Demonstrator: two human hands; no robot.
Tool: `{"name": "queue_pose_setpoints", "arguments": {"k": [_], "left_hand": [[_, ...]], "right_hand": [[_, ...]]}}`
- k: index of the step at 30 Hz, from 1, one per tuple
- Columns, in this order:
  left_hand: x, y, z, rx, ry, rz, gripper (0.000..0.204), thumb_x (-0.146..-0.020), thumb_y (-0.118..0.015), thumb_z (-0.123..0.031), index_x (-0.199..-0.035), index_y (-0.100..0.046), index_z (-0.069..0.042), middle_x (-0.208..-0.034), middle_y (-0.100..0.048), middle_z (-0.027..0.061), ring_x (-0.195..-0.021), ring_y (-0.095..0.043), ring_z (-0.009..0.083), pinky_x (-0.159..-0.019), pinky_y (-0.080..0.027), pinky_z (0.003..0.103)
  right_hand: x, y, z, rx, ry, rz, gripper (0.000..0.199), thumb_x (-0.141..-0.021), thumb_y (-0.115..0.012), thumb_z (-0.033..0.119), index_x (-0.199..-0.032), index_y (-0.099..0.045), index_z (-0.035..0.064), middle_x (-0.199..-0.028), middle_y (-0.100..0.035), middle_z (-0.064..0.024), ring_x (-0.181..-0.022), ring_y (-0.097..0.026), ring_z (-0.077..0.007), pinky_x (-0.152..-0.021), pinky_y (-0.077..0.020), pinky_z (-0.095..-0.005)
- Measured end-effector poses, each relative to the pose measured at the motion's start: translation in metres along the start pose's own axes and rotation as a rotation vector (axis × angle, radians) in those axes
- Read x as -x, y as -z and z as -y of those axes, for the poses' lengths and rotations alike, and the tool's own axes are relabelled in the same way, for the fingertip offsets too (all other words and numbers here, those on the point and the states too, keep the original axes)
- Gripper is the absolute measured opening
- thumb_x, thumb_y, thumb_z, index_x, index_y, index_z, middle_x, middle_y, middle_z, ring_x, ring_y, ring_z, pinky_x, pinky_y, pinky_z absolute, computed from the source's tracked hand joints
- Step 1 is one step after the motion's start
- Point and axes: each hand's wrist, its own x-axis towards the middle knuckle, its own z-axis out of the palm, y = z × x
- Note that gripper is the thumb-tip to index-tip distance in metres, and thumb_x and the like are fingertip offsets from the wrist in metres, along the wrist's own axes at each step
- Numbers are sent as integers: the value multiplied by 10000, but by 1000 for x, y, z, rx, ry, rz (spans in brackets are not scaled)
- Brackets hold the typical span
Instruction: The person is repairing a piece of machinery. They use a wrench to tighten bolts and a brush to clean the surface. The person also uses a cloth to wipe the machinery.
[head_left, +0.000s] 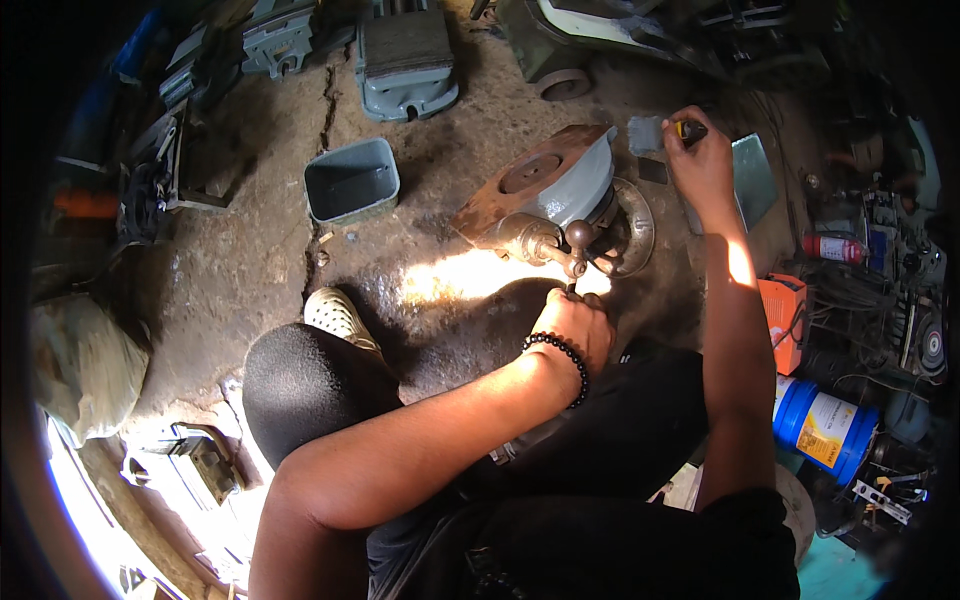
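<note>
Left hand (577, 328) on crank (578, 236), right hand (697, 165) with small tool (690, 129).
Left fingers closed around crank of rusty gray machine part (582, 182), on floor ahead; right fingers clamped on yellow-and-black small tool, right of machine part; gray bin (352, 180) to left.

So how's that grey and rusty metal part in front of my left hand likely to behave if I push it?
The metal part looks thick and solid, so it's probably heavy and stiff. Its round flange suggests it could rock or roll. The handle with a ball knob sticks out, so it might swing or catch.
</note>
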Motion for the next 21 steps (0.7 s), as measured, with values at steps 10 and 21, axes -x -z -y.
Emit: {"name": "queue_pose_setpoints", "arguments": {"k": [10, 21], "left_hand": [[0, 1, -6, 36, 4, 17, 254, -958, -551, -225, -1077, -753, -126, -1075, -708, 61, -1043, -664, 209, -835, -467, 370], [-2, 0, -6, 64, 7, 24, 286, -959, -503, -197, -1100, -709, -57, -1053, -689, 123, -960, -674, 241, -839, -452, 363]], "right_hand": [[6, -42, 1, -265, -109, 247, 138, -925, -694, 141, -890, -630, 24, -693, -567, 12, -655, -514, -88, -608, -430, -297], [13, -28, 28, -152, 139, 186, 128, -916, -728, 156, -937, -659, 51, -544, -438, 18, -493, -357, -30, -449, -296, -267]]}}
